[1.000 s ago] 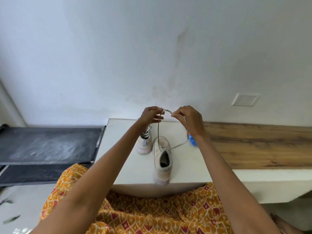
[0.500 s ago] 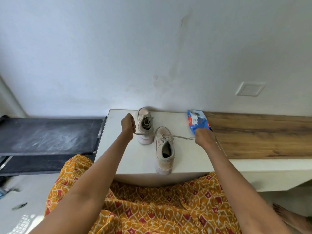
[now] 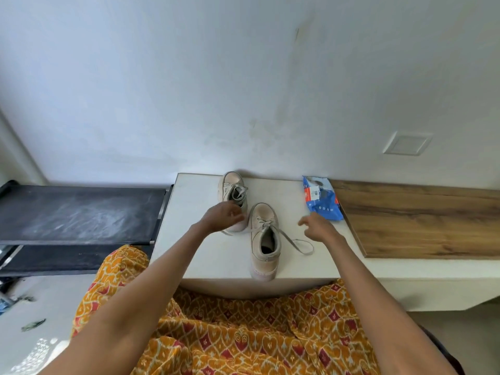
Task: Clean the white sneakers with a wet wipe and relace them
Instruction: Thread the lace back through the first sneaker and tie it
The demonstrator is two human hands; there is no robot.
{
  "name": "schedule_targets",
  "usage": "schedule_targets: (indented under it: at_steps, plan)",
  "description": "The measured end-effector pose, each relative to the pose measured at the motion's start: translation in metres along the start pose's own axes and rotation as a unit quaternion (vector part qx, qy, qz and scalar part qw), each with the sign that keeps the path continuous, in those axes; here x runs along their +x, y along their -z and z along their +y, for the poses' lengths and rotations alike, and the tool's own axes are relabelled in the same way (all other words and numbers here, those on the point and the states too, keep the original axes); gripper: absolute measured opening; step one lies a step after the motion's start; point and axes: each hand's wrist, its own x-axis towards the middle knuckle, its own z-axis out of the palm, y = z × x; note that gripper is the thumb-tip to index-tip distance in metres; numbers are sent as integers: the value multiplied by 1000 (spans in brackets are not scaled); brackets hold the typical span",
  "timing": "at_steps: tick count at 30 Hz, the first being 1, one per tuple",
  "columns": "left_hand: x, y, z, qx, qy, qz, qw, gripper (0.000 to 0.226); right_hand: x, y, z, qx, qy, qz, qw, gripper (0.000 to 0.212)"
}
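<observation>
Two pale sneakers stand on the white table [image 3: 205, 255]. The near sneaker [image 3: 264, 240] points away from me, its lace knotted at the top. One lace end [image 3: 297, 243] lies loose in a loop on the table to its right. The far sneaker [image 3: 232, 188] sits behind and to the left, partly hidden by my left hand [image 3: 221, 217], which hovers between the two shoes with loosely curled, blurred fingers and no visible hold on anything. My right hand [image 3: 317, 227] hangs relaxed just right of the near sneaker, above the loose lace. It holds nothing.
A blue wet-wipe pack [image 3: 322, 199] lies at the table's back right corner, just beyond my right hand. A wooden board [image 3: 422, 220] adjoins the table on the right. A black rack [image 3: 75, 212] stands to the left. The wall is close behind.
Both hands pulled the lace ends up, then out sideways to tighten the knot. Now the right hand has let its end drop to the table and both hands have moved back in toward the shoe.
</observation>
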Motion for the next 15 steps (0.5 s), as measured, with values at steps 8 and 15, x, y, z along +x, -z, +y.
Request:
schedule_targets:
  at_steps: [8,15]
  plan:
    - [2,-30,34,-59,-101,-33,993,27,-2,3,-42,183,84,-85,976,18]
    - [-1,-40,23,-166,-51,11,985,11,-5,-13,-34,251,79,-16,965,9]
